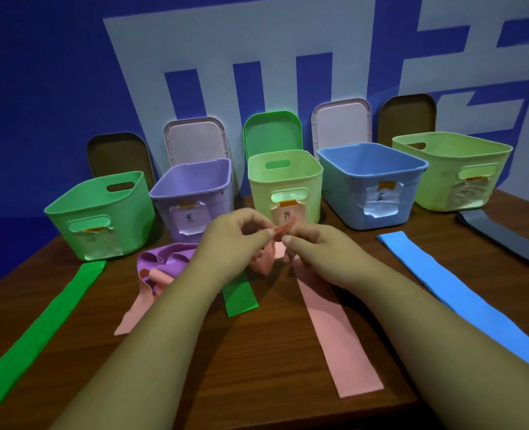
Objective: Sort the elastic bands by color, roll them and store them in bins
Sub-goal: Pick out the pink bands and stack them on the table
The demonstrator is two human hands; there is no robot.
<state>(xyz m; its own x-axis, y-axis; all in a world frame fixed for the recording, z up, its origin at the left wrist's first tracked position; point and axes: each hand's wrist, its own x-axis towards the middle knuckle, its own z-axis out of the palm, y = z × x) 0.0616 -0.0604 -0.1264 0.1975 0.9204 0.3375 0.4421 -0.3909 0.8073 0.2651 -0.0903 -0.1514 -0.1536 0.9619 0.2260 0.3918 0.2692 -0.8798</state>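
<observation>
A long pink band [334, 333] lies on the wooden table [257, 367], its far end lifted. My left hand [229, 240] and my right hand [319, 246] both pinch that end between thumb and fingers, just in front of the yellow-green bin [312, 172]. A second pink band [139, 302] lies tangled with a purple band [167, 259] at the left. Two green bands lie flat: a long one [36, 333] at far left, a short piece [240, 297] under my left wrist. A blue band [461, 296] and a dark grey band [511, 243] lie at the right.
Five open bins stand in a row at the back: green [71, 212], purple [222, 187], yellow-green, blue [334, 181] and a pale green one [498, 162]. Each carries a paper label. Their lids [272, 131] lean on the blue wall behind.
</observation>
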